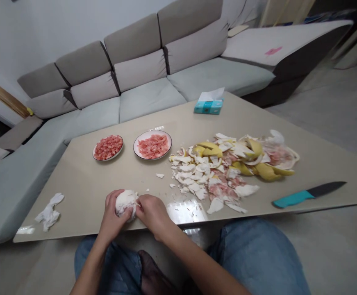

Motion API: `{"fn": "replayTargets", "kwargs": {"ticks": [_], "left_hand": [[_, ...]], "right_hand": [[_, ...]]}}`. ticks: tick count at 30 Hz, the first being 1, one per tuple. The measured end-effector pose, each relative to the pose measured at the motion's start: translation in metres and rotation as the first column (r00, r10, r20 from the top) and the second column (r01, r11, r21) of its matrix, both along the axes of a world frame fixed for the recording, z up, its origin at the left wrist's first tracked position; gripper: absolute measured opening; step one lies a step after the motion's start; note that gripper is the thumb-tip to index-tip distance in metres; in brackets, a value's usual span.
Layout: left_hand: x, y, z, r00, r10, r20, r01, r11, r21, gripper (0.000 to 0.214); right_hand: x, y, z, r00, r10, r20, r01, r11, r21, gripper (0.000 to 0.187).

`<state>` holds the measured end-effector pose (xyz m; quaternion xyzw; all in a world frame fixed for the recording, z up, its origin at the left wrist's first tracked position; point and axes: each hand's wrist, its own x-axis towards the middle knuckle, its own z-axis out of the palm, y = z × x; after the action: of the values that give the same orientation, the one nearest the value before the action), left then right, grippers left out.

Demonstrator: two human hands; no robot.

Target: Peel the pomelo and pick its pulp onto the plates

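Observation:
A peeled pomelo (127,202), still covered in white pith, is held near the table's front edge. My left hand (112,215) wraps round its left and lower side, with the thumb across the front. My right hand (151,213) is closed at the fruit's right side, its fingertips pinching at the pith; the exact bit between them is hidden. Beyond my hands stand two plates, the left plate (94,157) heaped with pink pomelo flesh (108,147) and the right plate (137,150) holding a looser layer of it.
To the right spreads a pile of yellow rind (269,171), white pith scraps (193,176) and pinkish membranes (223,189). A knife (295,198) with a turquoise handle lies near the right edge. Crumpled tissue (49,212) is at left, a tissue pack (209,105) at the back, before a sofa (150,98).

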<state>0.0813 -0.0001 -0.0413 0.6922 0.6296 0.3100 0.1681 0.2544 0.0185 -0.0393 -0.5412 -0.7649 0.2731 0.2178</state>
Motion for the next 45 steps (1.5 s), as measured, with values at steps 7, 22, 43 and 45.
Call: {"fn": "replayTargets", "kwargs": {"ticks": [7, 22, 43, 45], "left_hand": [[-0.002, 0.002, 0.001, 0.998, -0.027, -0.062, 0.03, 0.999, 0.043, 0.048], [-0.006, 0.007, 0.001, 0.995, -0.086, -0.058, 0.088, 0.996, 0.026, 0.045], [-0.005, 0.0, -0.001, 0.982, -0.083, -0.171, 0.089, 0.996, 0.03, 0.06], [-0.012, 0.003, 0.0, 0.987, -0.084, -0.136, 0.086, 0.996, 0.009, 0.059]], "right_hand": [[0.0, 0.012, -0.019, 0.98, -0.034, -0.195, 0.042, 0.998, 0.036, 0.014], [0.004, 0.017, -0.024, 0.995, -0.032, -0.092, 0.037, 0.998, 0.051, 0.019], [0.011, 0.0, -0.028, 0.992, -0.122, -0.027, 0.125, 0.982, 0.144, 0.021], [0.03, 0.006, -0.027, 0.976, -0.218, -0.011, 0.216, 0.954, 0.208, 0.024]]}}
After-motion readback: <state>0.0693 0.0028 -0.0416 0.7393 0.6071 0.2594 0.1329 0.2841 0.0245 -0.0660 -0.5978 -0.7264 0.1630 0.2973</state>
